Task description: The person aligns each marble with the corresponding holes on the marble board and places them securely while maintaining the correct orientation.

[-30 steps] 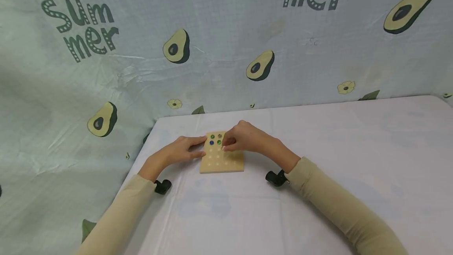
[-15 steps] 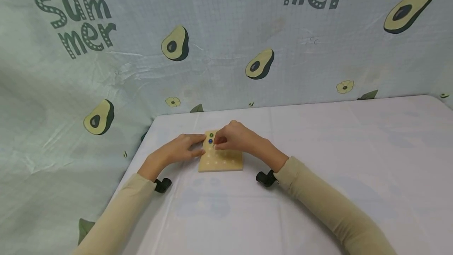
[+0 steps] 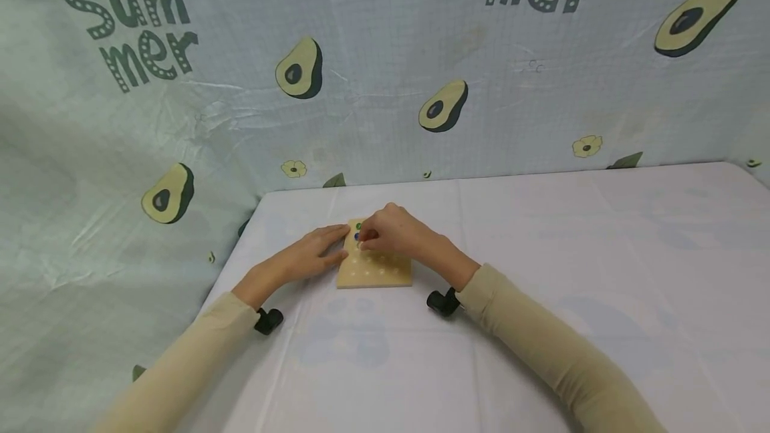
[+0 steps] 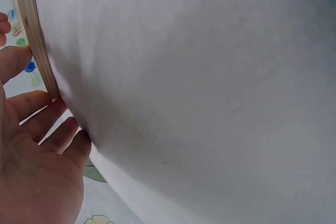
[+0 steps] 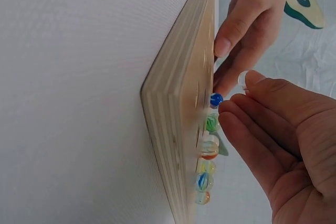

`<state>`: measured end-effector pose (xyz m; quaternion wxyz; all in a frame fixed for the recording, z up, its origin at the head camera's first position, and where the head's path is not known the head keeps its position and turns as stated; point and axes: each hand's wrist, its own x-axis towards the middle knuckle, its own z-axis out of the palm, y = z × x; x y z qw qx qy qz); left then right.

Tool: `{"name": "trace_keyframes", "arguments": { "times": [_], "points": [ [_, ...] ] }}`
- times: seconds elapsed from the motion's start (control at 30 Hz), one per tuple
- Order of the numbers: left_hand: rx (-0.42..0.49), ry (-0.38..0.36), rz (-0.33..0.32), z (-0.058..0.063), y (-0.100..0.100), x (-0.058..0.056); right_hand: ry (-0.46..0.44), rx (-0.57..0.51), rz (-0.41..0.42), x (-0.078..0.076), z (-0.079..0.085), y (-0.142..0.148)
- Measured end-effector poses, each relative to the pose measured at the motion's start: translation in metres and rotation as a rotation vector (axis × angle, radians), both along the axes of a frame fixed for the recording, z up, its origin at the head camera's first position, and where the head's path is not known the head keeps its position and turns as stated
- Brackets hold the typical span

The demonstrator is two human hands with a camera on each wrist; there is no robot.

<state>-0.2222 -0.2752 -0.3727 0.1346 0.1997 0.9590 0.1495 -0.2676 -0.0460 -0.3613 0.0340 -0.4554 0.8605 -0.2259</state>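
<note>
A square wooden board [image 3: 374,277] with rows of shallow round hollows lies on the table. My left hand [image 3: 301,262] rests its thumb and fingers along the board's left edge; the left wrist view shows the fingertips touching the wooden side [image 4: 35,35]. Over the board's left part, my right hand [image 3: 394,231] pinches a clear marble [image 5: 243,80] between thumb and fingers. The blue marble [image 5: 216,100] sits right by these fingertips, with a green marble [image 5: 212,123] and several swirled glass marbles [image 5: 203,182] in line beyond. In the head view the right hand hides most marbles.
A white cloth [image 3: 481,366] covers the table around the board. Behind it hangs a pale curtain [image 3: 373,72] printed with avocados and lettering. Black wrist cameras [image 3: 444,302] sit under both wrists.
My right hand has moved left across the board with the marble, covering more of the marbles in the back rows. The left hand stays at the board's edge.
</note>
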Motion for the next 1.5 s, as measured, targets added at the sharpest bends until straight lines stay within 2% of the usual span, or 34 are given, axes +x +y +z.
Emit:
{"name": "trace_keyframes", "arguments": {
  "times": [0.27,0.83,1.17,1.5],
  "points": [
    [-0.021,-0.004,-0.015,0.003,0.001,-0.002,-0.030,0.024,-0.025,0.001,0.001,-0.005],
    [0.007,0.049,-0.076,0.000,-0.006,-0.005,0.028,0.095,-0.021,-0.002,-0.001,-0.014],
    [0.011,0.025,-0.061,0.005,-0.004,-0.007,0.013,0.084,-0.005,-0.007,0.002,-0.015],
    [0.006,0.028,-0.039,0.002,-0.004,-0.008,0.001,0.126,0.013,-0.008,0.005,-0.021]
  ]
}}
